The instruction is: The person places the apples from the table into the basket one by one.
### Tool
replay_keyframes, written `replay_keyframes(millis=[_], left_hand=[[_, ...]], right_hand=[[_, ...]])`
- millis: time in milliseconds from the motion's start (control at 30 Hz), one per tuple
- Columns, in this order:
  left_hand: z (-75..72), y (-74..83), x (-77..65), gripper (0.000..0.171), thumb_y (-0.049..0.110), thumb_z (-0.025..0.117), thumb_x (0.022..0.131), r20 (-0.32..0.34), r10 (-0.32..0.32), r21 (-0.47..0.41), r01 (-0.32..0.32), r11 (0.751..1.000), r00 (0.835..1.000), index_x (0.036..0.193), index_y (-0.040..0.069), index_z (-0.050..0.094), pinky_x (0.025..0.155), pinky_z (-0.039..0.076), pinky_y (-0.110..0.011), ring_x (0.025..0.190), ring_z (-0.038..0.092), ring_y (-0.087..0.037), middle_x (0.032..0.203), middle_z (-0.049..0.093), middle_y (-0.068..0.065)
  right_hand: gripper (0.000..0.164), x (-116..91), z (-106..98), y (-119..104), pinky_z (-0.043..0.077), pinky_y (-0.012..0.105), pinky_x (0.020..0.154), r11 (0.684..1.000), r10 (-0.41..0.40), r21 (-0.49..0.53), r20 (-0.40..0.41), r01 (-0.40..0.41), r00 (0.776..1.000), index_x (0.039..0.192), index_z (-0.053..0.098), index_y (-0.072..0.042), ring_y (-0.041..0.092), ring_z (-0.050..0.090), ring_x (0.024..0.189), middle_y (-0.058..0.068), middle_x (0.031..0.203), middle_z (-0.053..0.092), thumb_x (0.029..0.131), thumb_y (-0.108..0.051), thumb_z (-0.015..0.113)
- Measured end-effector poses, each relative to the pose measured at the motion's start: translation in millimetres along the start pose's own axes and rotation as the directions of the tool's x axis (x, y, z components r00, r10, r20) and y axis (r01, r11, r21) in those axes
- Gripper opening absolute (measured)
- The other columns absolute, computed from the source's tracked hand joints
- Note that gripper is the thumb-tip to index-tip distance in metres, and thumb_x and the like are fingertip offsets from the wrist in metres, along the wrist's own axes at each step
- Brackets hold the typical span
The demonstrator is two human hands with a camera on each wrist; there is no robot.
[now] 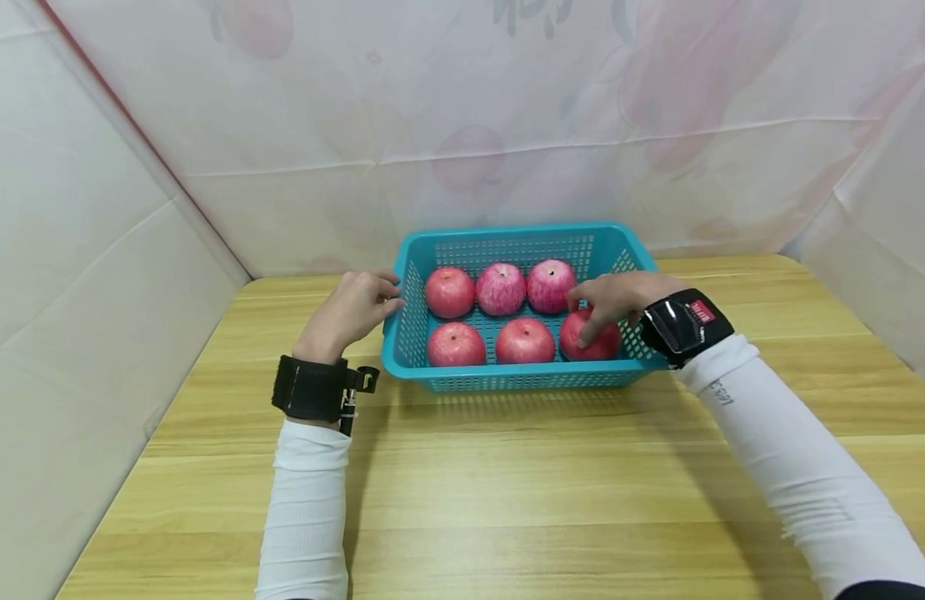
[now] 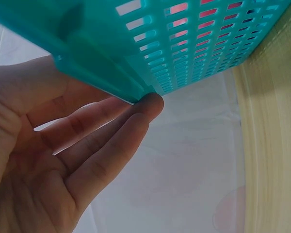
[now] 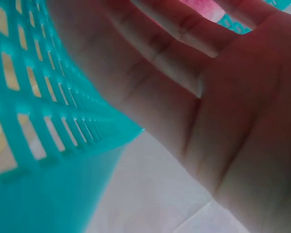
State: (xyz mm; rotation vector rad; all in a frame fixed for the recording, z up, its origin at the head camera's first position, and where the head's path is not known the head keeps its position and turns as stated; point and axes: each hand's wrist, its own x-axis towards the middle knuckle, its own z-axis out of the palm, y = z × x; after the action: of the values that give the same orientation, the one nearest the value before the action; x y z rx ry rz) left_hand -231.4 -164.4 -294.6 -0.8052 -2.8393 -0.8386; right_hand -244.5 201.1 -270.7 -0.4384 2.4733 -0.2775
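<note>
A blue-green plastic basket (image 1: 507, 381) stands on the wooden table, with several red apples in two rows inside it. At its left end my left hand (image 1: 350, 310) holds the rim; in the left wrist view the fingers (image 2: 109, 160) come up against the rim's underside. My right hand (image 1: 616, 298) reaches over the right end into the basket. Its thumb and fingers grip the front right apple (image 1: 599, 343), partly covering it. Beside that apple lies the front middle apple (image 1: 526, 341). In the right wrist view the palm (image 3: 252, 111) hides most of the held apple.
Behind it are a back right apple (image 1: 550, 283), a back middle apple (image 1: 501, 289) and a back left apple (image 1: 450, 292); a front left apple (image 1: 457, 345) lies below. A pale printed cloth (image 1: 305, 100) hangs behind the table (image 1: 500, 500).
</note>
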Motion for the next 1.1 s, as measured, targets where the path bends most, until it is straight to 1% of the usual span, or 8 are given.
replay_keyframes(millis=[133,267,333,533,633,867,1000,1100], left_hand=[[0.6,-0.3,0.7,0.023,0.001,0.064,0.097,0.006,-0.003,-0.006,0.003,1.0,1.0,0.112,-0.015,0.071,0.091,0.057,-0.048,0.114,0.065,-0.041,0.132,0.06,-0.03],[0.9,-1.1,1.0,0.023,0.001,0.064,0.097,0.0,-0.002,-0.008,0.002,1.0,1.0,0.112,-0.016,0.07,0.091,0.057,-0.048,0.115,0.064,-0.042,0.132,0.06,-0.031],[0.6,-1.3,0.7,0.023,0.0,0.064,0.097,-0.001,-0.003,-0.009,0.003,1.0,1.0,0.112,-0.016,0.07,0.091,0.057,-0.048,0.116,0.064,-0.042,0.131,0.06,-0.031],[-0.5,-0.1,-0.8,0.023,0.001,0.065,0.097,0.003,-0.01,-0.012,0.01,1.0,1.0,0.113,-0.016,0.07,0.092,0.056,-0.048,0.118,0.063,-0.042,0.132,0.06,-0.031],[-0.7,0.2,-1.4,0.023,0.001,0.065,0.097,0.001,-0.008,-0.01,0.008,1.0,1.0,0.113,-0.016,0.07,0.092,0.056,-0.048,0.118,0.063,-0.042,0.132,0.06,-0.031],[-0.1,-0.3,-1.4,0.023,0.0,0.065,0.097,-0.001,0.0,-0.008,0.0,1.0,1.0,0.113,-0.016,0.07,0.091,0.056,-0.048,0.114,0.065,-0.042,0.131,0.06,-0.031],[-0.1,-0.5,-0.8,0.023,0.0,0.065,0.097,-0.003,-0.004,-0.006,0.004,1.0,1.0,0.112,-0.016,0.07,0.092,0.056,-0.048,0.116,0.063,-0.042,0.131,0.06,-0.031],[0.0,-0.7,-0.2,0.023,0.0,0.064,0.097,-0.006,-0.006,-0.007,0.006,1.0,1.0,0.113,-0.016,0.07,0.092,0.056,-0.048,0.117,0.063,-0.042,0.131,0.06,-0.031]], right_hand=[[0.07,-8.5,-7.9,1.2,0.056,0.048,0.077,0.996,-0.063,-0.07,-0.074,0.058,0.995,0.138,0.05,0.006,0.037,0.057,0.106,0.027,0.122,0.059,0.089,-0.033,0.079],[0.058,-19.0,-19.2,6.6,0.052,0.054,0.086,0.985,-0.133,-0.13,-0.167,0.112,0.977,0.13,0.056,0.006,0.038,0.06,0.104,0.024,0.113,0.064,0.09,-0.03,0.078],[0.051,-23.6,-23.7,11.8,0.052,0.055,0.087,0.983,-0.154,-0.133,-0.206,0.128,0.966,0.127,0.058,0.005,0.039,0.06,0.103,0.023,0.112,0.064,0.091,-0.027,0.076],[0.035,-31.9,-28.6,29.3,0.054,0.055,0.081,0.974,-0.208,-0.166,-0.359,0.157,0.91,0.116,0.065,0.004,0.039,0.062,0.097,0.021,0.105,0.067,0.091,-0.018,0.076],[0.032,-35.2,-29.0,37.0,0.055,0.055,0.079,0.975,-0.204,-0.168,-0.41,0.146,0.889,0.114,0.067,0.004,0.039,0.061,0.097,0.021,0.104,0.067,0.091,-0.017,0.076],[0.029,-39.9,-27.7,53.1,0.055,0.057,0.081,0.974,-0.197,-0.19,-0.473,0.119,0.859,0.111,0.069,0.005,0.042,0.062,0.099,0.025,0.105,0.067,0.092,-0.015,0.075],[0.028,-41.7,-26.0,60.7,0.057,0.057,0.079,0.98,-0.165,-0.178,-0.492,0.086,0.855,0.112,0.07,0.007,0.044,0.061,0.1,0.028,0.109,0.065,0.092,-0.012,0.073],[0.027,-42.7,-24.3,66.4,0.057,0.057,0.079,0.983,-0.155,-0.167,-0.497,0.081,0.854,0.112,0.07,0.008,0.046,0.061,0.102,0.029,0.113,0.064,0.092,-0.01,0.071]])
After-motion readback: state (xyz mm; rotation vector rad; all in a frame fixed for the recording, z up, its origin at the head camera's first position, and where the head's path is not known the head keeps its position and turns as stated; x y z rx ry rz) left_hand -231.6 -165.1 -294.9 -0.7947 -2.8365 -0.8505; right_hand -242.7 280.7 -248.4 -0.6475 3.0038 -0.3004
